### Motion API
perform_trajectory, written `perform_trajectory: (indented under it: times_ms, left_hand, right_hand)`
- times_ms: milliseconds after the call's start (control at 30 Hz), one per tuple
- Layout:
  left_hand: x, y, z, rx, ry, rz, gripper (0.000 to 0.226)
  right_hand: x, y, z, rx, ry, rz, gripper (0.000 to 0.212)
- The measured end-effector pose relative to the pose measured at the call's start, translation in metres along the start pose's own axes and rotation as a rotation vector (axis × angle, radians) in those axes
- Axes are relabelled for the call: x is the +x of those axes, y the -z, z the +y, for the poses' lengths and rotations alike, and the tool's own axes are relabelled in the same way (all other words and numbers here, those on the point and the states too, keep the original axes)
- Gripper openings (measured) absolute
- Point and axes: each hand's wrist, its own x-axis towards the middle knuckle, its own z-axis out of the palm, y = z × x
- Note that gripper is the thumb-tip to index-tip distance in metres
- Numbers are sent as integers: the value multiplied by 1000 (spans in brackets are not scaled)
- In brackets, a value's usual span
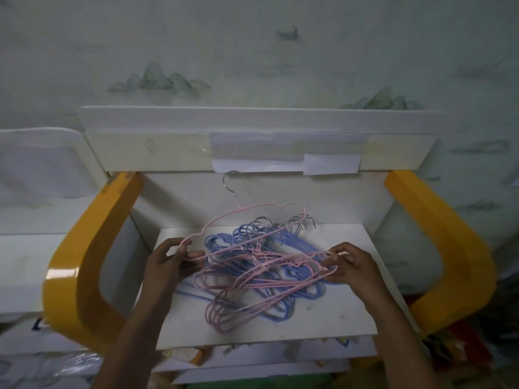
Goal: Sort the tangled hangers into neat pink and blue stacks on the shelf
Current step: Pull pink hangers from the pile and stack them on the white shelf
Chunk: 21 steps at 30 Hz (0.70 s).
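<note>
Pale wall painted with faint mountains behind; white shelf between yellow curved side frames. Tangled on the shelf's middle: pink and blue hangers. Left hand pinching a raised pink hanger at its end, right hand gripping the pink ends of the tangle with curled fingers.

On the white shelf lies a tangle of pink hangers and blue hangers. The left hand pinches one lifted pink hanger (its metal hook points up), while the right hand grips pink wires at the tangle's right edge.
</note>
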Motion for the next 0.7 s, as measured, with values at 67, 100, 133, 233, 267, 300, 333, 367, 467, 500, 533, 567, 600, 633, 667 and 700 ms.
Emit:
perform_trajectory:
  times_ms: [67, 100, 133, 233, 267, 300, 333, 367, 467, 500, 533, 567, 600, 633, 667, 700]
  left_hand:
    - [-2, 1, 3, 4, -17, 1, 17]
    - [-2, 3, 5, 5, -23, 3, 17]
    - [-3, 5, 6, 8, -32, 8, 18]
    - [-8, 11, 17, -4, -64, -3, 17]
    - [-11, 13, 22, -7, -73, 0, 16]
    - [-10, 19, 25, -16, -80, 5, 15]
    - [-12, 25, 30, -25, -89, 6, 14]
    - [-13, 31, 34, -44, -102, -8, 14]
    - [-22, 45, 55, -77, -164, -18, 13]
    - [-28, 51, 64, -81, -194, 4, 13]
    - [-33, 57, 72, -80, -226, 22, 13]
    - [-37, 66, 79, -70, -248, 31, 15]
    - [-40, 77, 84, -38, -267, 29, 16]
    - [-42, 91, 89, -15, -275, 34, 15]
    - [-45, 104, 93, -4, -280, 49, 15]
    - [-46, 119, 96, 7, -277, 75, 16]
  right_hand:
    - [-5, 2, -3, 37, 11, -1, 5]
    - [-7, 3, -5, 55, 18, -1, 5]
    - [-10, 3, -7, 73, 29, -3, 4]
    - [-17, -2, -15, 131, 69, -4, 9]
    - [-20, -6, -18, 152, 78, -1, 12]
    - [-22, -9, -21, 167, 88, 0, 14]
    - [-24, -14, -24, 177, 97, 1, 16]
    - [-25, -19, -27, 185, 107, -1, 17]
    - [-27, -37, -35, 211, 127, -6, 16]
    - [-28, -44, -38, 219, 137, -5, 15]
    - [-29, -53, -41, 231, 145, -6, 16]
    - [-30, -61, -45, 246, 150, -12, 21]
    - [-34, -72, -50, 266, 157, -18, 34]
    - [-38, -82, -53, 278, 161, -19, 52]
    - [-42, -93, -57, 289, 154, -28, 69]
    - [-46, -104, -59, 303, 148, -32, 78]
